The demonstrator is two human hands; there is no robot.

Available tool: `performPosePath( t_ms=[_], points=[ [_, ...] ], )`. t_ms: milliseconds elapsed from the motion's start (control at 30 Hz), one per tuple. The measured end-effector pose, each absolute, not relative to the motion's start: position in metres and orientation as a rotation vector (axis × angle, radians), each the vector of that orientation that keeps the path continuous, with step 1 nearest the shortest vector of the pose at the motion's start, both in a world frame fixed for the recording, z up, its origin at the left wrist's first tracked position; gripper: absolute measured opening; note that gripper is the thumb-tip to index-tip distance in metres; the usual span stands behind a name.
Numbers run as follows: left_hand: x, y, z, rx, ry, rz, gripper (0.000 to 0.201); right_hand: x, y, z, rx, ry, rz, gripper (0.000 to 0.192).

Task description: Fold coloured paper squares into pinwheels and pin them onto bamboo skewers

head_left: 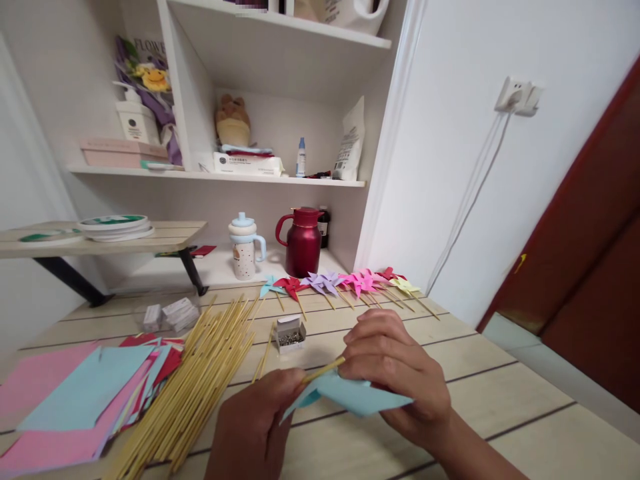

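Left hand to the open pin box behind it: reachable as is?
Probably not right away. The path looks free: the pin box sits on bare table just beyond the left hand, nothing between. But that hand grips the blue paper and stick with the right hand, so it must let go first.

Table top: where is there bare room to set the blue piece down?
Bare wood lies right of the right hand, out to the table edge, and between the pin box and the pinwheel row. The left side is crowded with sticks and paper sheets.
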State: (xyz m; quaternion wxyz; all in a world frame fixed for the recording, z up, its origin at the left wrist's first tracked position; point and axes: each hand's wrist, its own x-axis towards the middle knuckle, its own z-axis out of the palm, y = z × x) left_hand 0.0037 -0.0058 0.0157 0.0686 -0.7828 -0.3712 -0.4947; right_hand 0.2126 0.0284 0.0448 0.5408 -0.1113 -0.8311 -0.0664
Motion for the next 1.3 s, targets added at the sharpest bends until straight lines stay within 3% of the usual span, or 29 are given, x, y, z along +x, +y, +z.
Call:
performPosePath(
  t_ms=[1033, 1300],
  points=[
    [0.005, -0.01, 0.025, -2.146, -0.967, -1.309, 0.031, 0.212, 0.026, 0.049, -0.284, -1.974, -0.173, 0.02],
    [-0.004, -0.006, 0.008, -2.19, -1.0, -1.257, 0.023, 0.211, 0.025, 0.048, -0.279, -1.964, -0.162, 0.018]
  ],
)
